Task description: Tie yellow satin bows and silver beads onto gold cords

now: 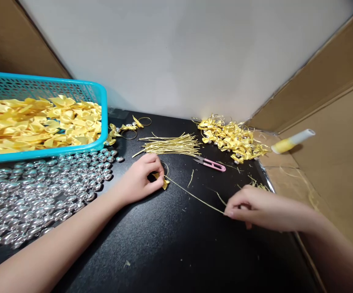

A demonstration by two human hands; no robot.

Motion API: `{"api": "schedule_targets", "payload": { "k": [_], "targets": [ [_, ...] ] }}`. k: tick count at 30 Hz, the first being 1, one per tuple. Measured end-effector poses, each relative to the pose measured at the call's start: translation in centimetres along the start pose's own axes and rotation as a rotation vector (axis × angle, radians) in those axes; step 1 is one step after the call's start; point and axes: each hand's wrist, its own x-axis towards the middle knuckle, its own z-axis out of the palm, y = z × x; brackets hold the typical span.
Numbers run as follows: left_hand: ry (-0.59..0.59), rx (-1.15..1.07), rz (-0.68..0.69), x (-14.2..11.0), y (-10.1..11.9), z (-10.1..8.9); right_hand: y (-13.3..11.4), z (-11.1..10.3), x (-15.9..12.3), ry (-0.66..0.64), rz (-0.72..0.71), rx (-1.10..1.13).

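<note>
My left hand [147,175] is closed in a pinch on a small yellow ribbon bow [165,184], mostly hidden by the fingers. A thin loop of cord stands up beside the bow. From it a gold cord [194,196] runs taut to the right. Its far end is pinched between the thumb and fingers of my right hand [249,207], low over the black table [176,248]. Just beyond my left hand lies a bundle of cut gold cords [172,144]. Pink thread snips [209,163] rest at the right end of that bundle.
A blue plastic basket [104,118] full of yellow bows stands at the left. Many silver beads [48,191] spread in front of it. Finished-looking bows with loops [231,138] are heaped at the back right, near a yellow-and-white tube [292,141]. Cord scraps [191,178] dot the table.
</note>
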Motion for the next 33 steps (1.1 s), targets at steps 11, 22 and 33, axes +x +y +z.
{"api": "schedule_targets", "payload": {
  "k": [11, 22, 33],
  "targets": [
    [-0.047, -0.015, 0.042, -0.1, 0.1, -0.3, 2.2, -0.7, 8.2, 0.974, -0.166, -0.370],
    [-0.050, -0.121, -0.018, 0.0, 0.1, -0.7, 1.9, 0.5, 9.4, 1.023, -0.224, -0.269],
    [-0.064, -0.162, -0.082, -0.2, 0.2, -0.7, -2.9, 1.3, 8.9, 0.736, -0.359, -0.204]
  ]
}}
